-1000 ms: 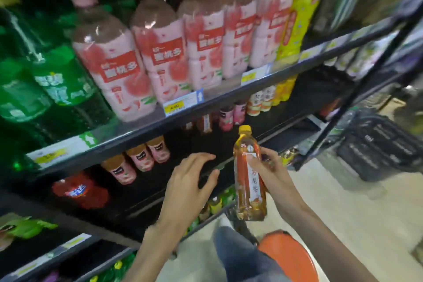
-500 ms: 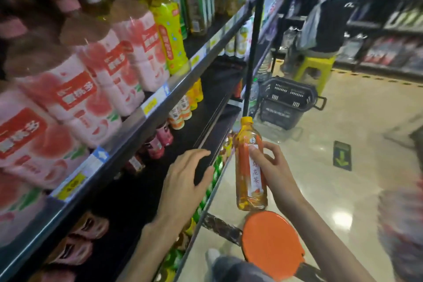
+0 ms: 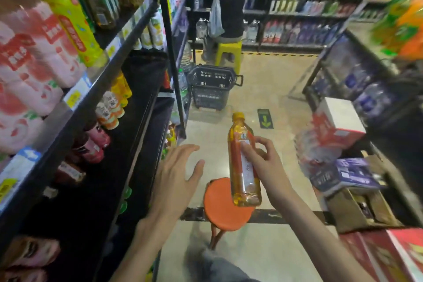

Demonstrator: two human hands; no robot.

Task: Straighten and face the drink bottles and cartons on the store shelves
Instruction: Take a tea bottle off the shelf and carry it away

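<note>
Tea bottle (image 3: 243,162) upright in right-hand fingers (image 3: 249,151); left hand (image 3: 176,181) spread, empty; beige aisle floor (image 3: 263,89).

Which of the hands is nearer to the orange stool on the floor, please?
In this view, the right. The right hand holds the tea bottle, whose base overlaps the orange stool. The left hand hovers open to the stool's left, towards the shelves.

Green downward arrow sign (image 3: 265,119) on floor (image 3: 263,89); bottle labels blurred, unreadable.
</note>
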